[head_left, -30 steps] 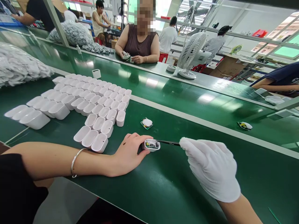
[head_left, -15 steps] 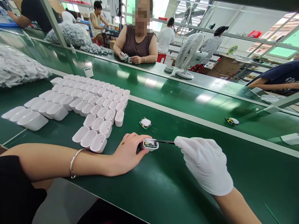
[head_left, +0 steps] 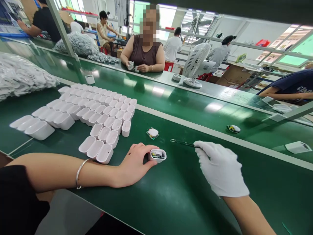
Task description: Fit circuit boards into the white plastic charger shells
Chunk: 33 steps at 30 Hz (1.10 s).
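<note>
Bare, my left hand [head_left: 137,163] grips a small white oval housing [head_left: 157,160], thumb and fingers on its left end; a circuit board shows inside its open top. My right hand [head_left: 220,166], in a white glove, pinches dark tweezers [head_left: 183,143], whose tips point left and stand apart from the housing with nothing between them. Just behind the housing lies a loose circuit board [head_left: 153,133] with a white pad on top. Rows of white oval housings [head_left: 105,153] stand open side up on the green table [head_left: 171,202], left of my left hand.
Behind the pale strip [head_left: 195,128] runs a green belt [head_left: 176,98] bearing another board [head_left: 234,129] and a white housing [head_left: 297,147]. Bagged parts [head_left: 22,75] lie far left. A white fan [head_left: 197,65] and a seated person [head_left: 144,52] are across the belt.
My right hand has drawn the tweezers back to the right, out of the housing. The board on the belt has shifted left, and more of the white housing at the right edge shows.
</note>
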Available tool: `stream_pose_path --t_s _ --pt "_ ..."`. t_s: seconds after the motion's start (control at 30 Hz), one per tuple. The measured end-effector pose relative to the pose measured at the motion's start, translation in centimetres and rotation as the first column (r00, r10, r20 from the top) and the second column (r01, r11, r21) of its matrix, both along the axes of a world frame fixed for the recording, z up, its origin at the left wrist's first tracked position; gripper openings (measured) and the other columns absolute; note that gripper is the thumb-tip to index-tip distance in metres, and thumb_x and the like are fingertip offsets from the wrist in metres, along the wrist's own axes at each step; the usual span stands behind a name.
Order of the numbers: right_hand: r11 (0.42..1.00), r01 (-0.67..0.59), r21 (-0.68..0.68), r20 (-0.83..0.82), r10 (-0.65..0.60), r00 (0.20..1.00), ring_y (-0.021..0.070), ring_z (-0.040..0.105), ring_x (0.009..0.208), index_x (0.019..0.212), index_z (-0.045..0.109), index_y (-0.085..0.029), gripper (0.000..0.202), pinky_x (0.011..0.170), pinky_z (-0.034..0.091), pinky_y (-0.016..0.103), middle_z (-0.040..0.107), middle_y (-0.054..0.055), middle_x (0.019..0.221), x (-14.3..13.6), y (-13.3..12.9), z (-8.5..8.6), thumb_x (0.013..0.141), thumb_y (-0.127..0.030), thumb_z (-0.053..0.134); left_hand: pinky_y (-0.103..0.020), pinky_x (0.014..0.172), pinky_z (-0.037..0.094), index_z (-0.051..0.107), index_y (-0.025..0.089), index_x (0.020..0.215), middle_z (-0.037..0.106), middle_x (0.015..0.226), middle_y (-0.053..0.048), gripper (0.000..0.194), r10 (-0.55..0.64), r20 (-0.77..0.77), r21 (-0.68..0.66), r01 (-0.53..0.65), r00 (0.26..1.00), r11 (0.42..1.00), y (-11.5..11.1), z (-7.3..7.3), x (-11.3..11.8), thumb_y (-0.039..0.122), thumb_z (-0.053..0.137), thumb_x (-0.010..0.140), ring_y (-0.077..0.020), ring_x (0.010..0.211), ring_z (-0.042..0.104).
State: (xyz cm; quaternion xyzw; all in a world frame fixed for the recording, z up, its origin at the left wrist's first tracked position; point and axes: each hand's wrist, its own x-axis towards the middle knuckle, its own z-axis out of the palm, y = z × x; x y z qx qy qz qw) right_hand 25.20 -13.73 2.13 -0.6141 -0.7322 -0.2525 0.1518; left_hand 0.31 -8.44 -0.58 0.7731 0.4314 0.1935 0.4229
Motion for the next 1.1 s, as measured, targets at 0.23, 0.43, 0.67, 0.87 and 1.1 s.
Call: stream_pose_path --t_s 0.23,0.43,0.67,0.87,1.1 --pt "0.99 -0.009 -0.138 -0.378 -0.044 0.925 0.0283 0.064 0.098 0.105 0.07 -0.024 0.028 0.075 0.055 0.04 0.062 0.009 0.12 -3.3 -0.5 -1.9 0.083 -0.029 0.053 -0.035 0.09 0.037 0.062 0.025 0.116 0.061 0.085 -0.002 0.042 0.008 0.151 -0.213 0.025 0.988 0.977 -0.2 0.9 -0.1 0.045 0.06 0.079 -0.0241 0.098 0.049" --pt "0.854 -0.412 -0.317 -0.822 -0.031 0.569 0.0261 0.057 0.114 0.126 0.059 -0.031 0.06 0.097 0.048 0.038 0.055 0.003 0.131 -8.3 -2.3 -1.8 0.067 -0.019 0.065 -0.025 0.062 0.036 0.063 0.014 0.103 0.052 0.066 0.002 0.04 0.048 0.387 -0.322 0.086 0.921 0.943 0.3 0.2 0.1 0.048 0.053 0.083 -0.0136 0.064 0.046" --pt "0.822 -0.46 -0.336 -0.836 -0.485 -0.256 0.029 0.061 0.104 0.125 0.057 -0.019 0.072 0.096 0.046 0.043 0.065 0.011 0.115 -9.3 -1.5 -1.0 0.06 -0.039 0.081 -0.026 0.069 0.039 0.058 0.016 0.096 0.059 0.077 -0.001 0.03 0.108 0.492 -0.355 0.086 0.864 0.931 0.4 0.4 0.1 0.042 0.047 0.087 -0.0155 0.074 0.052" --pt "0.792 -0.566 -0.228 -0.776 -0.499 -0.386 0.0286 0.058 0.107 0.113 0.065 -0.015 0.066 0.101 0.039 0.044 0.069 0.009 0.104 -8.7 -0.6 -0.4 0.058 -0.048 0.082 -0.03 0.075 0.041 0.052 0.014 0.111 0.062 0.073 -0.002 0.04 0.082 0.508 -0.399 0.151 0.858 0.904 0.3 0.0 0.3 0.045 0.054 0.085 -0.0182 0.077 0.056" --pt "0.833 -0.515 -0.202 -0.717 -0.484 -0.501 0.029 0.056 0.114 0.108 0.068 -0.017 0.059 0.102 0.039 0.042 0.064 0.011 0.119 -8.5 -0.5 -1.1 0.056 -0.041 0.085 -0.032 0.082 0.041 0.049 0.024 0.124 0.047 0.089 -0.001 0.048 0.104 0.34 -0.047 -0.093 0.935 0.995 -1.0 3.5 -1.4 0.045 0.058 0.082 -0.0173 0.084 0.046"
